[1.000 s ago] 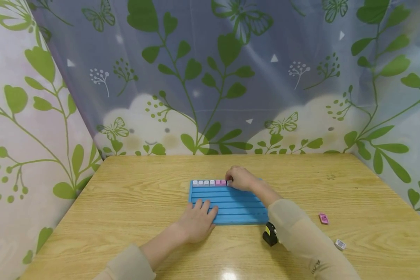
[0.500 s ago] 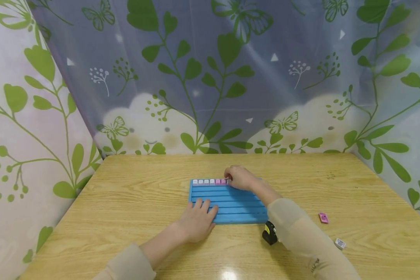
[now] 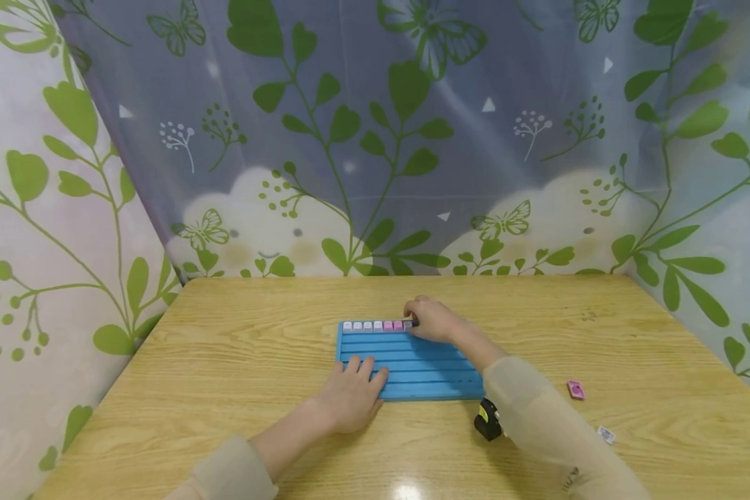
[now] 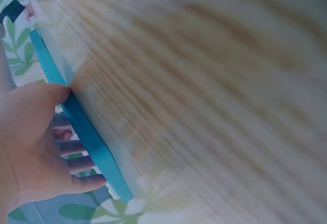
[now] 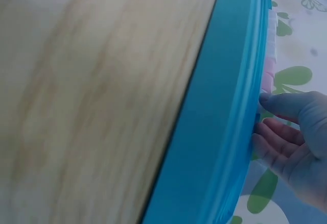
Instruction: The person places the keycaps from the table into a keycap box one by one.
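A blue ridged tray lies flat on the wooden table. Along its far row stand several white and pink keycaps, starting from the left end. My left hand rests spread on the tray's near left part; in the left wrist view its thumb touches the front edge. At the far row, my right hand pinches a greyish keycap beside the last pink one. The right wrist view shows the thumb and fingertips close together at the row, the cap itself mostly hidden there.
To the right of the tray lie a loose pink keycap and a loose white keycap, hollow side showing on the pink one. A black wrist camera hangs under the right sleeve. Patterned curtains stand behind the table.
The right hand has shifted very slightly right, and more of the greyish keycap shows at its fingertips. The left hand and the tray stay put.
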{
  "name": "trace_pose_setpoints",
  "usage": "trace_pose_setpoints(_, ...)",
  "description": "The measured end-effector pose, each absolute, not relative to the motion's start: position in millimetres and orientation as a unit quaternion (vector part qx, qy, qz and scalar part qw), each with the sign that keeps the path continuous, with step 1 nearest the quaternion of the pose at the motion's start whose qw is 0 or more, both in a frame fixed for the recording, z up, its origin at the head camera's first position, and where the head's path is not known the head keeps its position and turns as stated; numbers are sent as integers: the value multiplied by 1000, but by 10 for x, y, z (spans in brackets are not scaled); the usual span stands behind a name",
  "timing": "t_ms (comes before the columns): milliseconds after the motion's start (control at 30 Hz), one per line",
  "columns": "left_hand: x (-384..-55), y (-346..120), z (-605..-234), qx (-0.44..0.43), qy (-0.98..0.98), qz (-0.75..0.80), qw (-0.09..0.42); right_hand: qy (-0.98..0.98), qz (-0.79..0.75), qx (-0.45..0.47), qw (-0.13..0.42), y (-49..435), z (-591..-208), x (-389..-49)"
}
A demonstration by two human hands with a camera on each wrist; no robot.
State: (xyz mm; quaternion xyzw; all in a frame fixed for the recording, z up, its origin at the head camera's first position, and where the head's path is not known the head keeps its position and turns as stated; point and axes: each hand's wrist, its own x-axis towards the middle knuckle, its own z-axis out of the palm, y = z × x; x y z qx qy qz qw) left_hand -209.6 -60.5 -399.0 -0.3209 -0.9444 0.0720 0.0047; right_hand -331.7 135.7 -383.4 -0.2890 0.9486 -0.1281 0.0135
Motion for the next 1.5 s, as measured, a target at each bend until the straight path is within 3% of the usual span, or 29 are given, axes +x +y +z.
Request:
trace_pose_setpoints(833,-2114,-598,-4020,-321,-944,72,4,937,-149,-315,-31,2338,-3538,-2826)
trace_pose_setpoints(1500,-2093,-600,-4020,-319,-945,67,4,955,-128,-264,35,3271,-3458,-2246)
